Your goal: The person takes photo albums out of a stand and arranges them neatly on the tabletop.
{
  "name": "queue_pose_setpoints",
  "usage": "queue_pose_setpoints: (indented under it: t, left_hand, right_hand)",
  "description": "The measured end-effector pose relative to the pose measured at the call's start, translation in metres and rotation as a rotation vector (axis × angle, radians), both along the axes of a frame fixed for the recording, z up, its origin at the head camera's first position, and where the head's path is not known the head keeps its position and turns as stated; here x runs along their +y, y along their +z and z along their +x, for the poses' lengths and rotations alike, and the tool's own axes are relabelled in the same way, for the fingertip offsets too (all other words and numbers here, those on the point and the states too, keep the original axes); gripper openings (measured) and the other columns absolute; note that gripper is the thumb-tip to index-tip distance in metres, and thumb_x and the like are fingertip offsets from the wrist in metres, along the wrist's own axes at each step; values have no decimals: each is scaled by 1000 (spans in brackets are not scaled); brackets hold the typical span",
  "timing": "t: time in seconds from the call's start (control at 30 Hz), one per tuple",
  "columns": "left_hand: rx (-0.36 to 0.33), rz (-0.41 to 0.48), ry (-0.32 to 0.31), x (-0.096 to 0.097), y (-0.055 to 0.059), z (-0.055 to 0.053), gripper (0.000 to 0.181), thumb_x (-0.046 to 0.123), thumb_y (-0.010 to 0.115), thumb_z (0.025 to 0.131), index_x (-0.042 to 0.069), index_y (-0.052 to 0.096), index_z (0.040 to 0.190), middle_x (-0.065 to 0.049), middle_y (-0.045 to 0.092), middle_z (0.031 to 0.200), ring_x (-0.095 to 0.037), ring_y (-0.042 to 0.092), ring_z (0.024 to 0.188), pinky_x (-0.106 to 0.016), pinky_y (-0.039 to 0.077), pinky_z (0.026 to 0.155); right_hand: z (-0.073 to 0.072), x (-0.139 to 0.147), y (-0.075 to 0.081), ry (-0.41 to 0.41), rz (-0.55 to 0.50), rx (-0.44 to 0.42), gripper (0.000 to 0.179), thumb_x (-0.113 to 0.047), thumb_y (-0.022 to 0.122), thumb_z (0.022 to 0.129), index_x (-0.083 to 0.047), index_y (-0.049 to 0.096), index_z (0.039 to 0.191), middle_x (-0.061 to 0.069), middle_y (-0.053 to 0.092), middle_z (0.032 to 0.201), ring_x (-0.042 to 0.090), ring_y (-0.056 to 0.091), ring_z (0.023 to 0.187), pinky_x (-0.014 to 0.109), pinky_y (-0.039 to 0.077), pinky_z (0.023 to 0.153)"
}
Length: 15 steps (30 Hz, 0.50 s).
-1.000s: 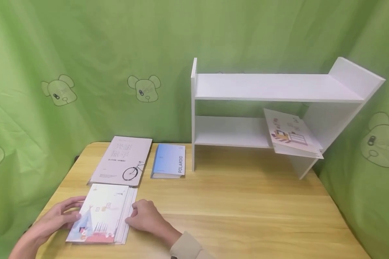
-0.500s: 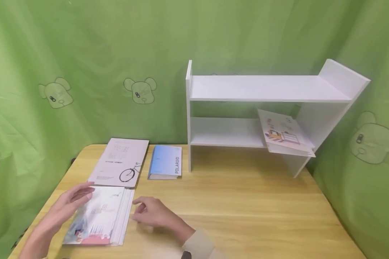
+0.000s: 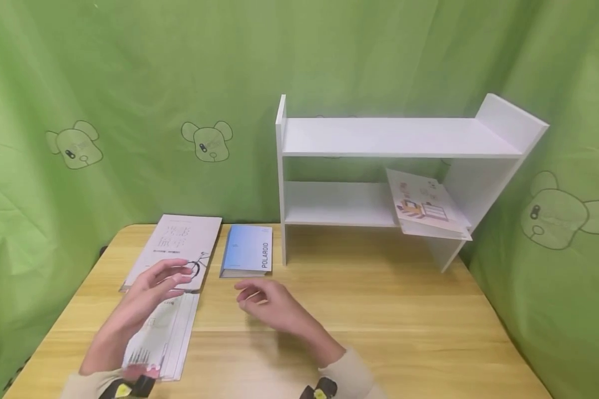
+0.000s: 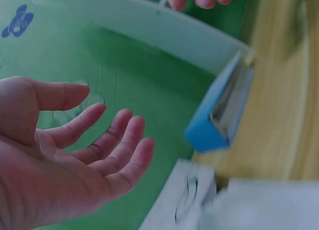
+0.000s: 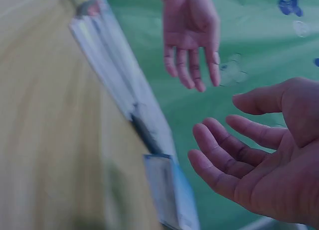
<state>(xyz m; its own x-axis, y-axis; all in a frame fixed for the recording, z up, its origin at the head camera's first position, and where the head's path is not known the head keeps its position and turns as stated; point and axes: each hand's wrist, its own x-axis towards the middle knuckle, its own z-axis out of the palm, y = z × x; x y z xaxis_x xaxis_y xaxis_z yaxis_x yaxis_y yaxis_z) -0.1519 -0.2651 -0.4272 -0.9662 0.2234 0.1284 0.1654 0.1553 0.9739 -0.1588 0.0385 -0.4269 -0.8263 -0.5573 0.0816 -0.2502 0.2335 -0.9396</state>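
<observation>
My left hand (image 3: 152, 296) hovers over the near books with loosely bent fingers and holds nothing; in the left wrist view its palm and fingers (image 4: 119, 150) show bare. It overlaps the bicycle-cover book (image 3: 179, 238) and partly hides the illustrated books (image 3: 167, 338), which lie stacked and slightly fanned in front of it. My right hand (image 3: 274, 305), also holding nothing, is in the air just in front of the blue POLAROID album (image 3: 248, 249). That album lies flat, its page edges facing me; in the right wrist view the album (image 5: 172, 190) is below the fingers.
A white two-tier shelf (image 3: 401, 138) stands at the back right of the wooden table (image 3: 379, 316). On its lower board, pale illustrated books (image 3: 424, 205) lean against the right side panel and jut past the front edge. A green curtain (image 3: 249, 55) hangs behind.
Both hands have left the illustrated books, which lie squared up near the bicycle book. The left hand has risen forward and to the right; the right hand has moved right toward the blue album.
</observation>
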Motion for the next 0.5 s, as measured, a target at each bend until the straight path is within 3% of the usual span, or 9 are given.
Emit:
queue_pose_setpoints:
  t: [0.1, 0.27, 0.5]
  left_hand:
    - [5, 16, -21, 19, 6, -8, 39, 14, 54, 107, -4, 49, 142, -8, 65, 128, -17, 66, 115, -37, 58, 95]
    - [11, 24, -45, 47, 19, -18, 40, 15, 56, 106, -4, 49, 142, -19, 61, 132, -18, 65, 115, -41, 57, 97]
    - [29, 74, -97, 76, 36, -27, 39, 14, 56, 106, -1, 51, 141, -29, 55, 138, -26, 64, 120, -44, 56, 100]
  right_hand:
    - [-2, 16, 12, 5, -7, 41, 30, -9, 66, 99, -2, 66, 128, 14, 71, 113, 28, 67, 106, 23, 57, 88]
    - [0, 39, 32, -1, 17, 108, 28, -11, 66, 100, -4, 67, 127, 9, 71, 112, 23, 67, 107, 28, 58, 92]
    - [1, 70, 50, -80, 15, 171, 30, -8, 67, 98, -6, 66, 128, 7, 71, 115, 21, 67, 107, 30, 59, 91]
